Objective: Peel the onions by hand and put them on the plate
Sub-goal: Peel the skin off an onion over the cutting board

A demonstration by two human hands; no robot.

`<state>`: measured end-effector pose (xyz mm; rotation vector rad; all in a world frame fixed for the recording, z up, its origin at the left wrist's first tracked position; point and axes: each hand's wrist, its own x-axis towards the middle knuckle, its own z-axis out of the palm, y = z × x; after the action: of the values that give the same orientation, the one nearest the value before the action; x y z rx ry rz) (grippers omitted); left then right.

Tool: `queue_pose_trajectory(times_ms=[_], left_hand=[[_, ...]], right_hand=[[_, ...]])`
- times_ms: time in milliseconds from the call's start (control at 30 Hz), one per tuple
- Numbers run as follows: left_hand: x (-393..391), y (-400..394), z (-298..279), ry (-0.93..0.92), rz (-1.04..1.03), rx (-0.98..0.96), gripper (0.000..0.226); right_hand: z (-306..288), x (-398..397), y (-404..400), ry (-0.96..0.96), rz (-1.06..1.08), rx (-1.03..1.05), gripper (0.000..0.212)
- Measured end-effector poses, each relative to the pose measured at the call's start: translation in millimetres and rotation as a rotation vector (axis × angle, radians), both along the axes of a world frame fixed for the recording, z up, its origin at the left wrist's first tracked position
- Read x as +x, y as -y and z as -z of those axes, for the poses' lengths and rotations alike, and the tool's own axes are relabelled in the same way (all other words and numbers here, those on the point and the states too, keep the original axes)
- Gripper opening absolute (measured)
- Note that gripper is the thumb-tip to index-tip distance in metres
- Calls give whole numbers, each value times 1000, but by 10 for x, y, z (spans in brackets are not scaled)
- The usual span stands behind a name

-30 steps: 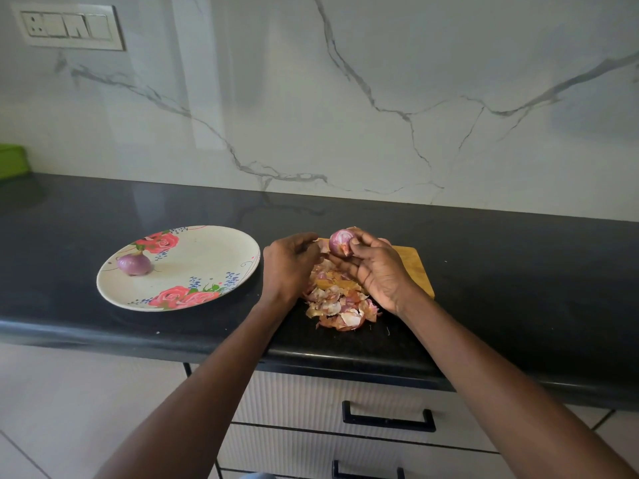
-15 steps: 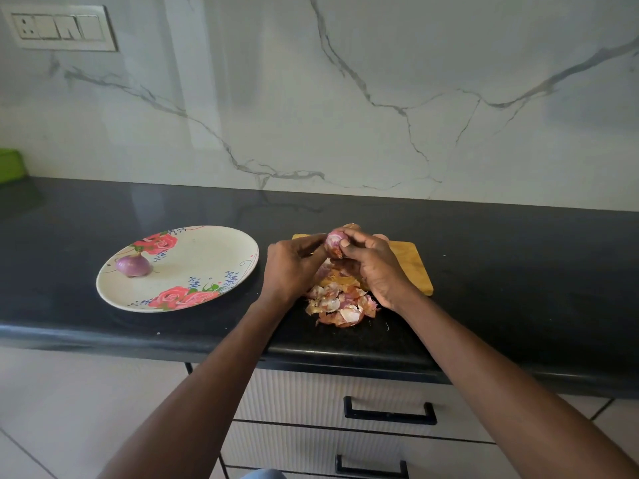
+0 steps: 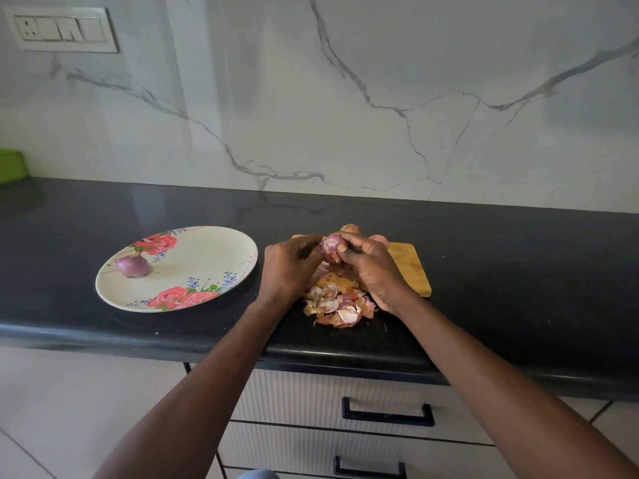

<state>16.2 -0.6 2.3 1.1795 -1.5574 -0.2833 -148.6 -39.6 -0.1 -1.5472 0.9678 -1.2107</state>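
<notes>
A small purple onion (image 3: pixel 331 247) is held above the wooden cutting board (image 3: pixel 411 267). My right hand (image 3: pixel 370 267) grips it from the right with thumb and fingers curled round it. My left hand (image 3: pixel 288 267) touches its left side with its fingertips. A pile of peeled skins (image 3: pixel 337 300) lies under both hands. One peeled onion (image 3: pixel 133 265) sits on the left part of the floral plate (image 3: pixel 207 257). Two unpeeled onions (image 3: pixel 351 228) peek out behind my hands on the board.
The black countertop (image 3: pixel 518 271) runs along a marble wall. A green container (image 3: pixel 12 165) stands at the far left. Drawers with black handles (image 3: pixel 387 413) are below the counter edge. A switch panel (image 3: pixel 62 29) is on the wall.
My left hand has come up from the skins to the onion's left side. My right hand has turned the onion slightly and kept hold of it.
</notes>
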Motion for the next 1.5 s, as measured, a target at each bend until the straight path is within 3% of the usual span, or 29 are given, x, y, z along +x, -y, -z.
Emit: queue_pose_trajectory(times_ms=[600,867,1500], left_hand=[[35,25,-14,-84,87,21,22],[51,11,16,52,34,-22,23],[86,64,-10,-231,-147,91,19]], right_hand=[[-112,-30,-38,313,-190,202,30],[-96,-31,-66,246,-174,206,30],[-154,-32,-111,352,-366,264,36]])
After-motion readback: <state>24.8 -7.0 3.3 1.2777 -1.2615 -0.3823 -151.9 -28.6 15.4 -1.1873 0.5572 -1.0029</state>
